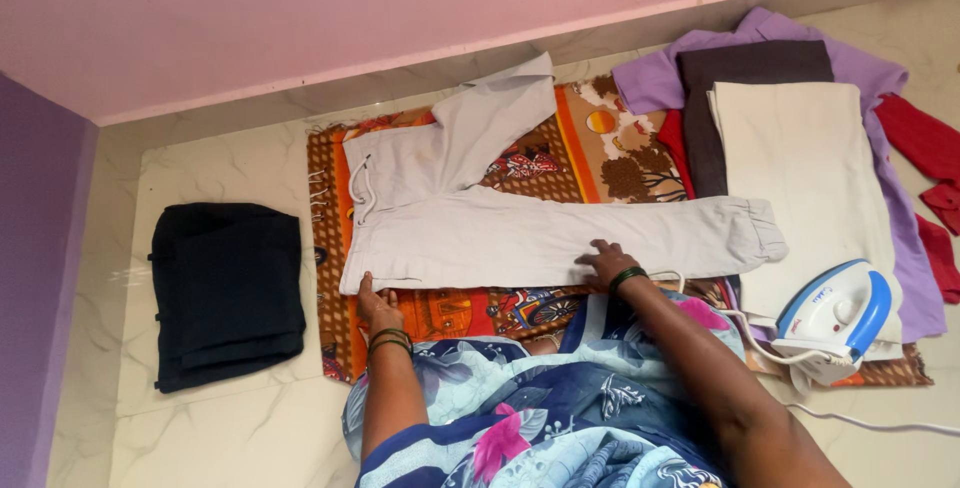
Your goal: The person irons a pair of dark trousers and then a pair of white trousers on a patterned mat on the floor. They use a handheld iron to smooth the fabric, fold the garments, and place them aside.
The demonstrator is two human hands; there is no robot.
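Note:
Light grey drawstring trousers (520, 228) lie spread on an orange patterned mat (450, 313), waistband to the left, one leg running right and the other angled up toward the wall. My left hand (376, 306) rests at the near corner of the waistband, fingers on the fabric edge. My right hand (606, 263) presses flat, fingers spread, on the near edge of the long leg. Both wrists wear green bangles.
A folded black garment (228, 290) lies on the marble floor at left. At right, a cream folded cloth (810, 178) sits on a pile of brown, purple and red clothes. A blue and white electric iron (835, 316) stands near my right arm, with its white cord trailing right.

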